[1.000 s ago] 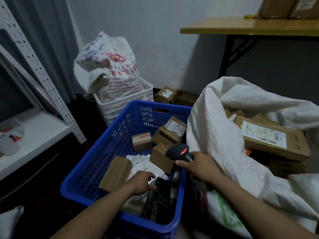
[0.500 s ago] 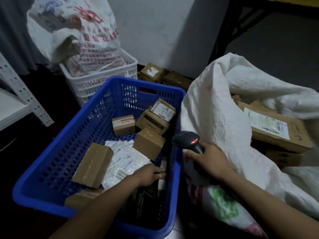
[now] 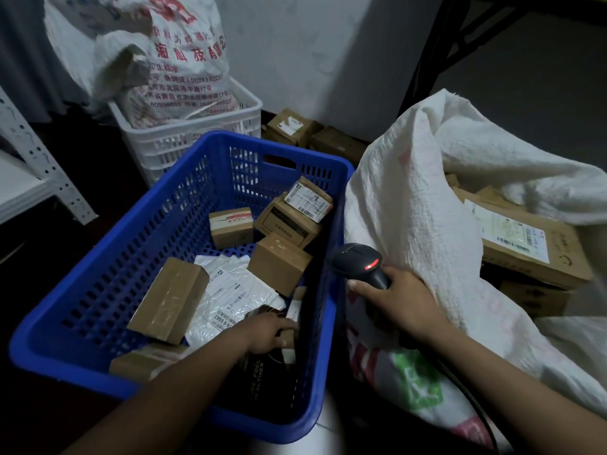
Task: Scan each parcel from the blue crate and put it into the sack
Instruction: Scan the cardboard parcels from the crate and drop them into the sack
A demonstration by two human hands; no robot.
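You held the black handheld barcode scanner (image 3: 358,262) in your right hand (image 3: 400,307) at the centre right of the frame, just above the gap between the blue perforated plastic crate (image 3: 124,257) and the white woven sack (image 3: 410,208). That spot probably let you scan a parcel as it left the crate and then drop it straight into the sack's open mouth beside it. Your right fingers were wrapped closed around the scanner's handle. Its head pointed up and left toward the crate, and a red light showed on top. Your left hand (image 3: 266,333) reached low into the crate's lower right corner and lay over a dark parcel (image 3: 256,372), with its fingertips at a small pale item against the crate wall. The fingers looked only partly bent, and I cannot tell whether they had gripped anything. The parcels left to scan were in the crate: several brown cardboard boxes (image 3: 279,267) and a white plastic mailer (image 3: 230,290) in the middle of the frame. A flat brown cardboard box (image 3: 528,244) already lay inside the sack at the right edge.
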